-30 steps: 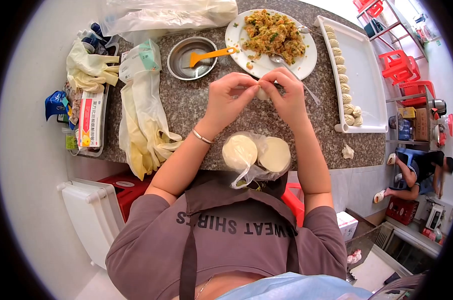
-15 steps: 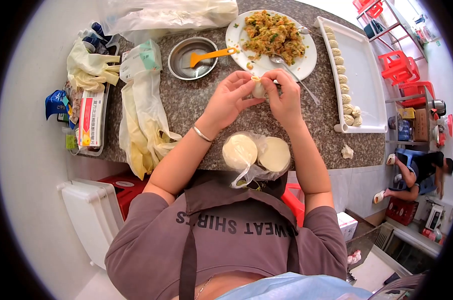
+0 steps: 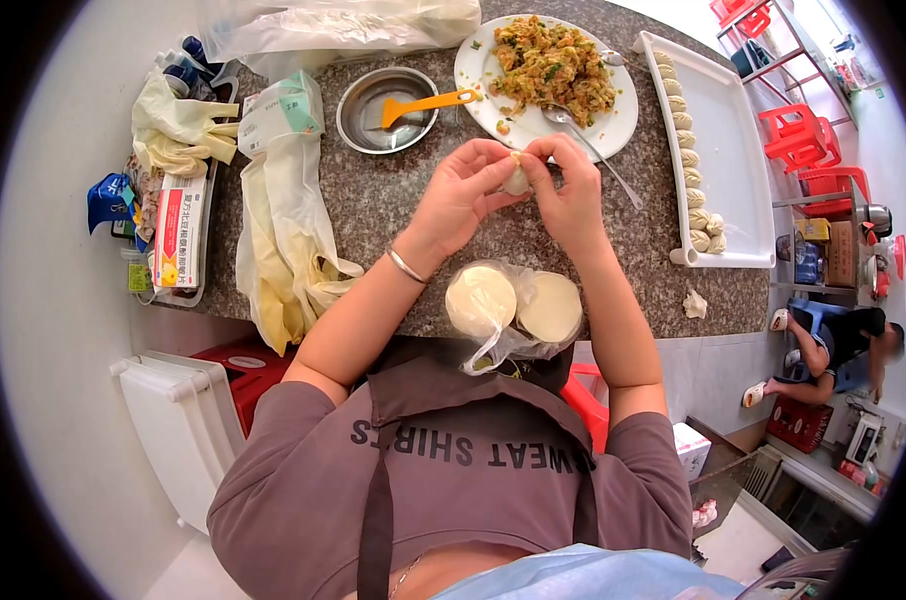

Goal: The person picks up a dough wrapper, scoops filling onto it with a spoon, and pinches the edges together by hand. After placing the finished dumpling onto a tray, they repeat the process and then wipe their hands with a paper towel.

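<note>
Between my two hands, over the stone counter, is a small pale dumpling (image 3: 517,181) with its top pinched. My left hand (image 3: 463,196) holds its side, fingers curled round it, a bracelet on the wrist. The fingertips of my right hand (image 3: 567,192) pinch the dumpling's top edge. Just beyond them lies a white plate (image 3: 475,60) of chopped filling (image 3: 548,65) with a spoon (image 3: 593,145) resting on it. Nearer to me, two stacks of round wrappers (image 3: 481,300) sit in a clear plastic bag.
Shaped dumplings (image 3: 685,138) line the left side of a white tray (image 3: 733,160). A metal bowl (image 3: 373,134) holds an orange-handled tool (image 3: 428,103). Gloves (image 3: 291,240) and boxes (image 3: 181,232) lie at left. A dough scrap (image 3: 694,304) is at right; another person (image 3: 848,345) sits beyond.
The fingers of both my hands have shifted slightly around the dumpling, and its top opening looks narrower. The view has moved a little.
</note>
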A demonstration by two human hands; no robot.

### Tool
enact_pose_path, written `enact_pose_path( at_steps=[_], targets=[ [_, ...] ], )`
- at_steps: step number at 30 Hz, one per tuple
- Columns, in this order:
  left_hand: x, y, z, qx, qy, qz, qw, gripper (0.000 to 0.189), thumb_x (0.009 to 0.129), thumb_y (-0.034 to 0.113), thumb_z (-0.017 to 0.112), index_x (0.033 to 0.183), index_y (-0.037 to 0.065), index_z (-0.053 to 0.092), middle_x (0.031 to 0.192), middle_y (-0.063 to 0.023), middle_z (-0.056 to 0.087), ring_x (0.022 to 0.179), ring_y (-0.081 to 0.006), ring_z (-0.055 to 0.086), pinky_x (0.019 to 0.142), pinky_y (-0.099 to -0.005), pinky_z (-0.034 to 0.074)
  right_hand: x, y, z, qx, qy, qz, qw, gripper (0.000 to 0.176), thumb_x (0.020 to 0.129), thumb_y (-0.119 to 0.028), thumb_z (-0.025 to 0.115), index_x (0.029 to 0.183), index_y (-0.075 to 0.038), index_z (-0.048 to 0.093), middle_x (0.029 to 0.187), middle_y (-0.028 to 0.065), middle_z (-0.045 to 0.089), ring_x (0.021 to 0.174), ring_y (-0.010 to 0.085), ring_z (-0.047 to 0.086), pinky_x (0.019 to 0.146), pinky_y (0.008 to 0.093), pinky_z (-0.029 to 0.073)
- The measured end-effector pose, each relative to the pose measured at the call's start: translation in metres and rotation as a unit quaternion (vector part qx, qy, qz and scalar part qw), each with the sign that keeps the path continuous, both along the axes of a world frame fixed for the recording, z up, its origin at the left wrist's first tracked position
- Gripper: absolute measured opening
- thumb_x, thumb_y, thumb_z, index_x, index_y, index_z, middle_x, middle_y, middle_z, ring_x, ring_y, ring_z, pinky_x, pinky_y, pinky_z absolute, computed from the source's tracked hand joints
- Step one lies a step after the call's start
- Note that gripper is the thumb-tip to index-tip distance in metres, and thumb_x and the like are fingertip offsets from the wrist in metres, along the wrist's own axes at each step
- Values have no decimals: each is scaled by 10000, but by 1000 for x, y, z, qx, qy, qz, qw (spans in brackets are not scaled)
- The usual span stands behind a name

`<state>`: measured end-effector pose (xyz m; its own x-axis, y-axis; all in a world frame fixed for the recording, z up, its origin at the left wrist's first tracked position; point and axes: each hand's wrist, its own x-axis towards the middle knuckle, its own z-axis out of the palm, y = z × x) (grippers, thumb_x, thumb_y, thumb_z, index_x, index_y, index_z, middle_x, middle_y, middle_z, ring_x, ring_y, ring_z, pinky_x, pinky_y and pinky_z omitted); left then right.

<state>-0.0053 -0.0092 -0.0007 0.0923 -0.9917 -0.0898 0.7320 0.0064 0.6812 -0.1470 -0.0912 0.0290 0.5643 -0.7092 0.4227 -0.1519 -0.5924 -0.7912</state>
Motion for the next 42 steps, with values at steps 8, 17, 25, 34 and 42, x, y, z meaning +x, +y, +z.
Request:
enact_pose_path(
  at_steps=[8, 17, 25, 34, 42],
  targets=[
    [-2, 1, -1, -5, -80, 42, 996, 126, 942, 135, 614, 1058, 85, 606, 1019, -10, 651, 945, -100, 630, 818, -297, 557, 2, 2, -4, -116, 11, -19, 993, 87, 860, -127, 635, 861, -42, 614, 845, 93, 628, 827, 292, 592, 813, 388, 420],
    [2, 2, 2, -25, -79, -6, 997, 235, 950, 109, 584, 1178, 51, 585, 1101, -59, 644, 1002, -134, 636, 895, -341, 549, -1, -3, -3, -118, 9, -30, 993, 89, 869, -135, 635, 860, -50, 612, 839, 75, 615, 812, 284, 573, 851, 393, 390],
    [10, -1, 4, -5, 46, -56, 997, 341, 972, 122, 537, 1296, 22, 508, 1179, -132, 626, 1063, -257, 649, 884, -316, 568, -9, -14, -4, 149, -97, 10, 984, 77, 884, -58, 640, 921, 10, 640, 896, 49, 640, 853, 151, 597, 789, 287, 466],
    [13, 2, 10, -2, 71, -88, 994, 345, 984, 184, 533, 1287, 20, 506, 1146, -138, 639, 999, -263, 675, 808, -269, 588, -18, -17, 11, 252, -110, 114, 955, 116, 882, -1, 643, 988, 38, 667, 954, 64, 656, 903, 119, 597, 805, 252, 479],
    [12, 2, 7, 9, 42, -73, 996, 364, 976, 193, 553, 1295, 23, 508, 1139, -120, 646, 1015, -243, 671, 832, -271, 582, -22, -20, 7, 256, -82, 124, 955, 106, 879, -9, 660, 969, 46, 652, 941, 44, 654, 892, 104, 585, 790, 244, 471]
  ],
)
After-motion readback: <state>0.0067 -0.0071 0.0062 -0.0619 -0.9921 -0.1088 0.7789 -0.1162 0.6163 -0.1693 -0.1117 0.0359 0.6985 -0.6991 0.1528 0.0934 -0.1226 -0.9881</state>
